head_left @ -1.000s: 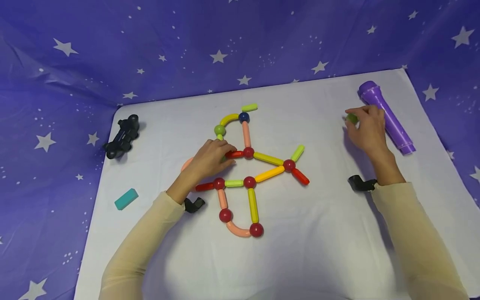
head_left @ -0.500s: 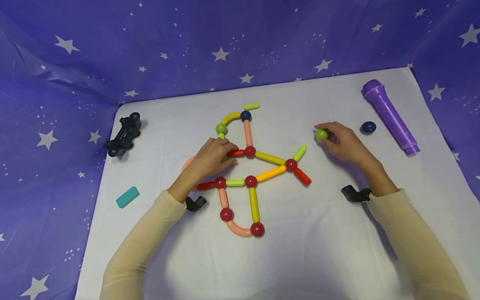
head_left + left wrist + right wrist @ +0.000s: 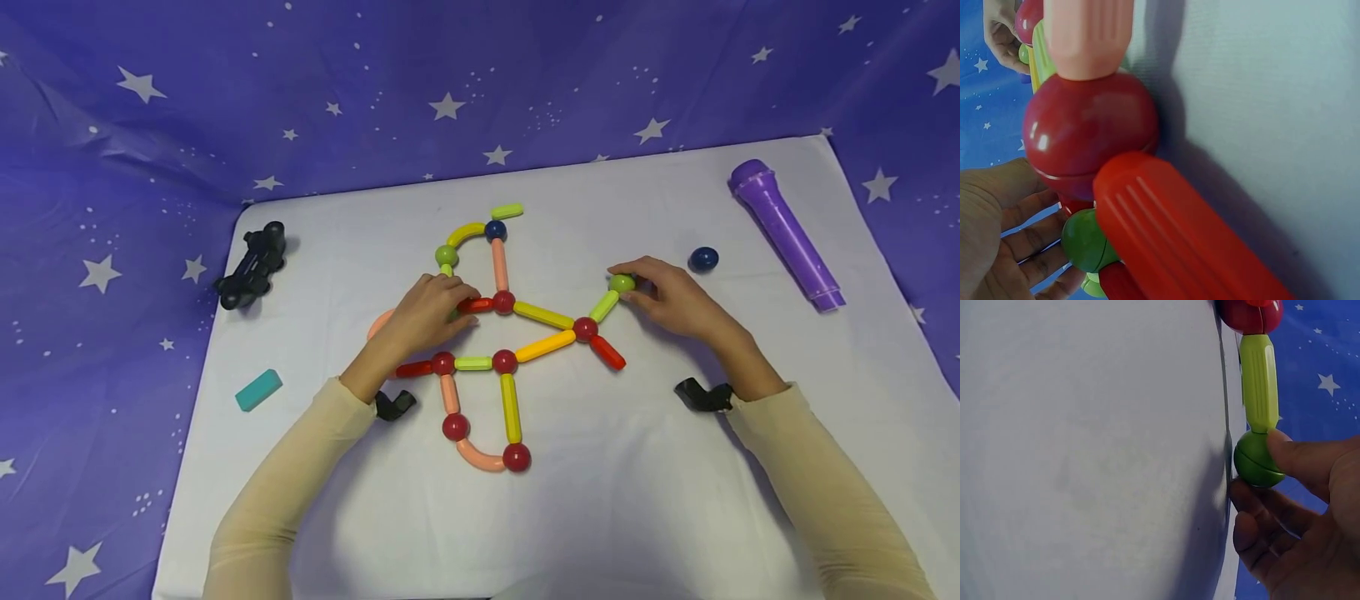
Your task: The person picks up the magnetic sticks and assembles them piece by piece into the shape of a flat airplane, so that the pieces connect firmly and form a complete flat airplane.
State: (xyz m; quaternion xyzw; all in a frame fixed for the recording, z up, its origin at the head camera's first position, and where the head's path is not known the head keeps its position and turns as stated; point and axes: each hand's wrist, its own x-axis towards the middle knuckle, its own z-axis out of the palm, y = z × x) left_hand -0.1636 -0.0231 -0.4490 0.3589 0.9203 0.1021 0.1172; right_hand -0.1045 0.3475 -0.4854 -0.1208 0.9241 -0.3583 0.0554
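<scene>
Coloured rods and balls form a flat fish-like frame on the white cloth. In the head view my right hand (image 3: 671, 302) pinches a green ball (image 3: 622, 283) between thumb and fingers. That ball meets the end of a light green rod (image 3: 1260, 381), whose other end joins a red ball (image 3: 586, 330). My left hand (image 3: 423, 318) holds another green ball (image 3: 1085, 240) at the frame's left part, covering much of it from above. A red rod (image 3: 477, 306) runs from beneath its fingers to a red ball (image 3: 504, 302).
A dark blue ball (image 3: 703, 259) lies right of the right hand, near a purple microphone-shaped tube (image 3: 787, 237). A loose light green rod (image 3: 507, 211) lies at the back. Leftward are a black game controller (image 3: 253, 265) and a teal block (image 3: 258, 390).
My right hand has carried the green ball leftward from beside the purple tube to the light green rod's end. The dark blue ball came into view and shifted left. My left hand stays put.
</scene>
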